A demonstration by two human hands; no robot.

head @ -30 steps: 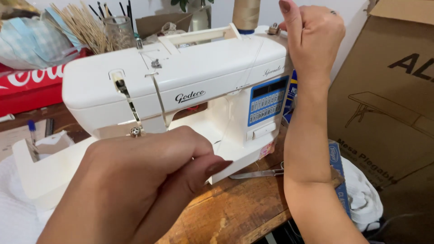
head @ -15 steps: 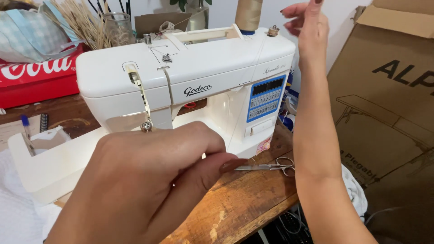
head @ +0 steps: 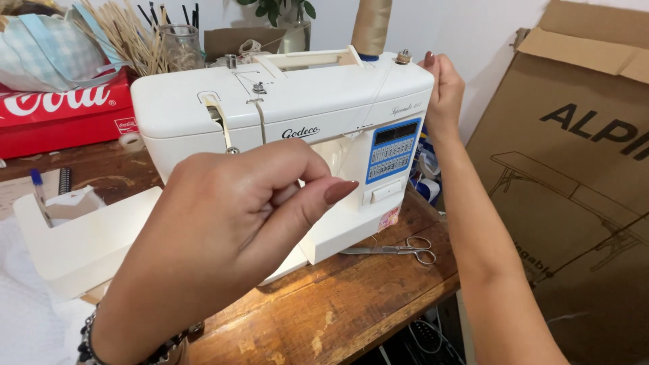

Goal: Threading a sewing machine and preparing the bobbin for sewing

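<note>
From the head view, a white sewing machine (head: 284,128) is seen standing on the wooden tabletop (head: 338,311). The left hand (head: 230,230) is held in front of it, its grip pinched narrow; what is pinched cannot be told. The right hand (head: 443,94) is pressed on the machine's right end, by the beige thread cone (head: 370,27). Scissors (head: 399,250) are left lying nearby. No cloth is seen under the needle yet.

Scissors (head: 399,249) lie closed on the wooden surface (head: 324,318). A red box (head: 64,115) sits at the back left, near a glass jar (head: 181,46) and a bundle of sticks (head: 128,37). A large cardboard box (head: 574,176) stands at the right.
</note>
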